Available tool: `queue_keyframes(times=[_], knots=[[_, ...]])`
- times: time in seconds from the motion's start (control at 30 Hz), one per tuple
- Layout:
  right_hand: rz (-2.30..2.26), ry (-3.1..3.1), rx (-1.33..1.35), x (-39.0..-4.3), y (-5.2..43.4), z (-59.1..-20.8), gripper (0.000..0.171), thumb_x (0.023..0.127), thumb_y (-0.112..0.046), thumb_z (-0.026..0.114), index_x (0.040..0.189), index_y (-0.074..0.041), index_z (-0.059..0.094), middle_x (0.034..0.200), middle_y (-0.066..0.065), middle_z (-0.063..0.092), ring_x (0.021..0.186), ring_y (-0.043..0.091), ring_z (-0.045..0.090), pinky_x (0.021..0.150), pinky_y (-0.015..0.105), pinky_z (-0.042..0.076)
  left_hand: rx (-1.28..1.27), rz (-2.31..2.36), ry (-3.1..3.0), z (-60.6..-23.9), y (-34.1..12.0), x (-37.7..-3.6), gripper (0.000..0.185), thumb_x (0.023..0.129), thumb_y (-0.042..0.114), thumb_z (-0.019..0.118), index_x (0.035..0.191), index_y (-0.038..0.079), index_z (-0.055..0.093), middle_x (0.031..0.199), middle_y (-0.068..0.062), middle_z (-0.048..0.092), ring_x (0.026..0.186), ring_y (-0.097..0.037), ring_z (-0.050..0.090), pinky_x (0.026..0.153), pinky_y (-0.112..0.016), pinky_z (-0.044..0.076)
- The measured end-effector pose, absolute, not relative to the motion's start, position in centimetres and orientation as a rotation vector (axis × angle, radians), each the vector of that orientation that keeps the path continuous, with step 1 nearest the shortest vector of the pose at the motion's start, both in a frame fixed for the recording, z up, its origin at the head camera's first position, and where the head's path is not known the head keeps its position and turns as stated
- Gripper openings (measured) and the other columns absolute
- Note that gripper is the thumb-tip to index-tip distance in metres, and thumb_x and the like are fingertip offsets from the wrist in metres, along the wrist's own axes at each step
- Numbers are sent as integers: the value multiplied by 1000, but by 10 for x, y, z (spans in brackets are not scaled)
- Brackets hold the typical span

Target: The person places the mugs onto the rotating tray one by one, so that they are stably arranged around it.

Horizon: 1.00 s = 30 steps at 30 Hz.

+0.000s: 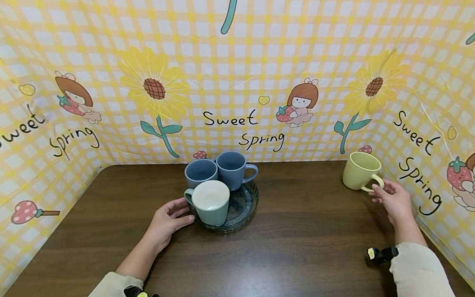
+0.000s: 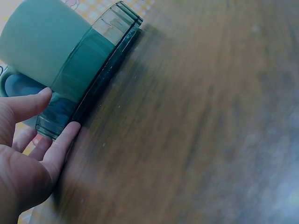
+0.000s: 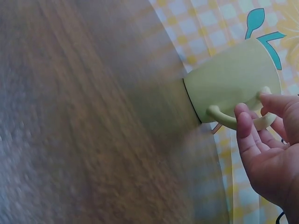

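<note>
My left hand point(image 1: 168, 222) is at the left side of a round dark glass tray point(image 1: 241, 225), its mostly straight fingers touching the edge. In the left wrist view, one fingertip point(image 2: 74, 128) meets the tray's base. A green mug point(image 1: 213, 208) with a pale inside stands at the tray's front, handle toward that hand. Behind it are two blue mugs point(image 1: 233, 171), both upright on the tray. Off to the right, my right hand point(image 1: 395, 200) holds a yellow-green mug point(image 1: 358, 171) by its handle point(image 3: 229, 120), thumb and fingers around it. This mug is upright, tilted slightly.
The brown wooden table point(image 1: 289, 247) reaches back to a yellow checked cloth point(image 1: 237, 74) that rises behind and on both sides. The right-hand mug is close to the cloth at the back right corner. Black wrist cameras point(image 1: 382, 255) sit at the sleeves.
</note>
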State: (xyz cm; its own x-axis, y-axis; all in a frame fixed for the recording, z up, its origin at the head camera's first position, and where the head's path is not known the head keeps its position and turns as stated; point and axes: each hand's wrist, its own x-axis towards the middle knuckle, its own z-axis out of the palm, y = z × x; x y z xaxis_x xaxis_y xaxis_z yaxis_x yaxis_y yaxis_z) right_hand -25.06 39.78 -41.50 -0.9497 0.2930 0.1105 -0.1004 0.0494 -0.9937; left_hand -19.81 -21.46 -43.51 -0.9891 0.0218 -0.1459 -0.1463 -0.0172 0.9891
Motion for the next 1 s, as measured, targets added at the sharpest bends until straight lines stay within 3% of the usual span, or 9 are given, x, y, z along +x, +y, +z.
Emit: queue_keyframes(times=[0.2,1.0], knots=[[2082,-2002,-129,-248,391,-417,15,96,-3,59,108,2,50,79,-7,64,65,8,67,59,19,56,-127,2156,2118,-435,-214,-198,71,83,-3,74,144,-5,37,143,-22,41,129,-30,43,86,-25,54],[2317,-1581,146,-244,363,-433,10,93,8,58,94,-2,60,77,5,62,62,13,67,56,21,56,-146,2147,2100,-436,-216,-199,71,84,-3,74,145,-3,37,145,-21,39,131,-30,41,87,-26,54]])
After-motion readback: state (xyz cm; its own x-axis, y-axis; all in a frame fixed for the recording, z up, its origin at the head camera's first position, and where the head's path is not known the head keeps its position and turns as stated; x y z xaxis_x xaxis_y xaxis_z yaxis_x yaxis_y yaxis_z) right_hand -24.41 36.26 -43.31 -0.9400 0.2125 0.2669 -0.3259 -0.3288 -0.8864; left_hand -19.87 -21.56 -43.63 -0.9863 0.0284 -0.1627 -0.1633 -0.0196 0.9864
